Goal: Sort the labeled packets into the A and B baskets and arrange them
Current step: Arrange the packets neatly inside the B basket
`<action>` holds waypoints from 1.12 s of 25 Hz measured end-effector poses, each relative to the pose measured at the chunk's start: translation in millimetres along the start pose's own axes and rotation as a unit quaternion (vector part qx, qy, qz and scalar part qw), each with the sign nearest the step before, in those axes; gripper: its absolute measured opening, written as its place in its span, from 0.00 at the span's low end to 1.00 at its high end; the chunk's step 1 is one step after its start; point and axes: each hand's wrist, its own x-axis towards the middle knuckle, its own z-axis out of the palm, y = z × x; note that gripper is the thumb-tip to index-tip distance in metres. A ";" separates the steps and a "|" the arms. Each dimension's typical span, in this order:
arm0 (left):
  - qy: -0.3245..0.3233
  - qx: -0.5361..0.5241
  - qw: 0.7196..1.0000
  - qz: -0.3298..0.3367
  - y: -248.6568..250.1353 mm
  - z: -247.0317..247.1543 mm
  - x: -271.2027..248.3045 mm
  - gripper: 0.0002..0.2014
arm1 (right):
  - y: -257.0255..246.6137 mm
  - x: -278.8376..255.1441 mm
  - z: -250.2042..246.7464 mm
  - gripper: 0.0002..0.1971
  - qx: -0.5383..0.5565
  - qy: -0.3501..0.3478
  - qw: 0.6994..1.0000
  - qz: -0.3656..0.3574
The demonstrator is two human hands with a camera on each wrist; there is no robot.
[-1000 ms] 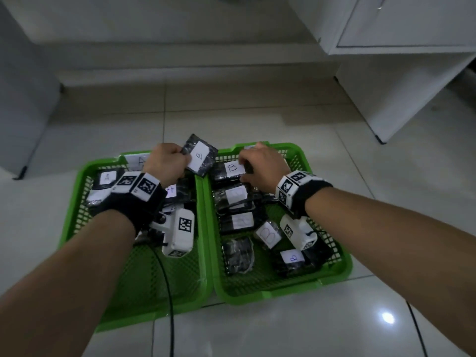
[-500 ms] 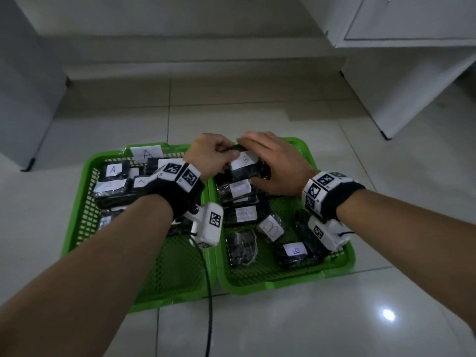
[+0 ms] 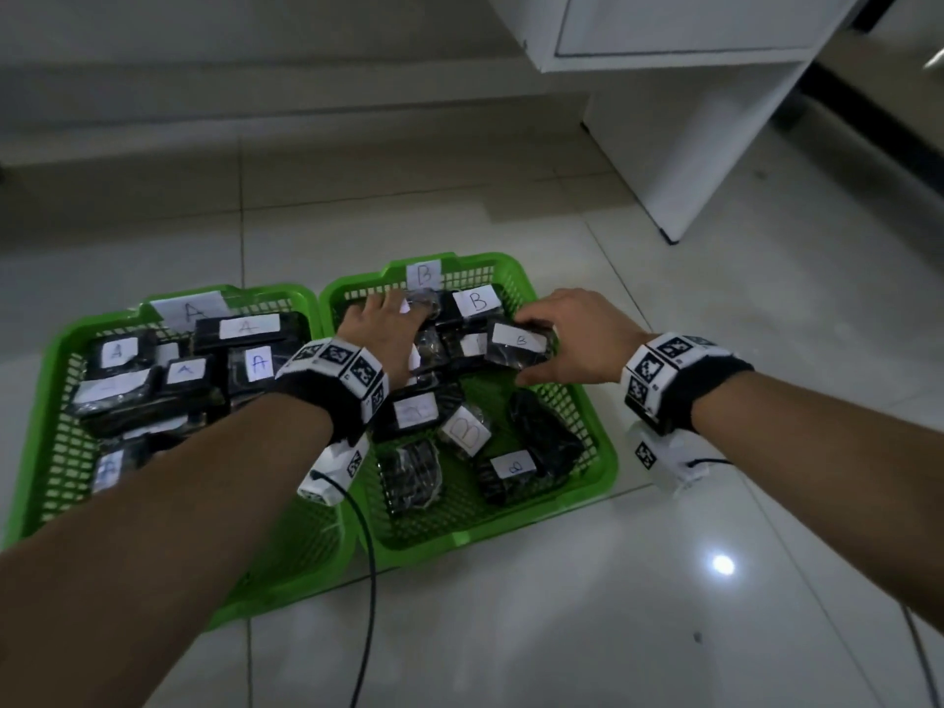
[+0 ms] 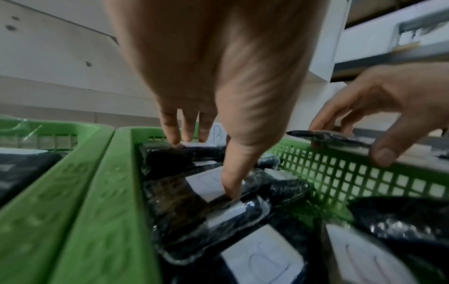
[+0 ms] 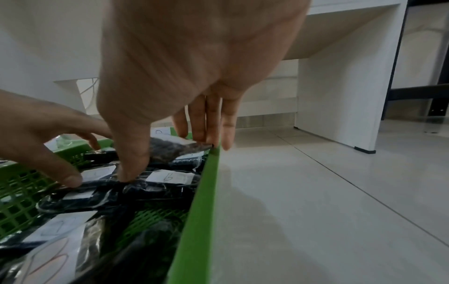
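Two green baskets stand side by side on the tiled floor. The A basket (image 3: 51, 360) on the left holds several black packets labeled A. The B basket (image 3: 597, 442) on the right holds several packets labeled B. My left hand (image 3: 403, 319) lies over the packets at the B basket's far left. Its fingers (image 4: 184, 134) are straight and the thumb presses on a packet's label (image 4: 206, 184). My right hand (image 3: 541, 350) pinches a black B packet (image 3: 521, 342) between thumb and fingers. That packet (image 5: 170, 148) is raised near the basket's right rim (image 5: 206, 182).
A white cabinet (image 3: 689, 145) stands at the back right, its foot on the floor. A black cable (image 3: 368, 580) runs from my left wrist across the tiles toward me. Paper tags A (image 3: 191, 309) and B (image 3: 424, 273) mark the baskets' far rims.
A second ago my left hand held a B packet above the gap between the baskets. It has since moved into the B basket and let go. My right hand has picked up a B packet and drawn it right.
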 end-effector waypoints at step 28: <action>0.030 -0.615 0.772 -0.158 -3.7 -25.1 -28.7 0.10 | -57.2 -3.8 13.7 0.21 0.216 -0.178 0.951 0.133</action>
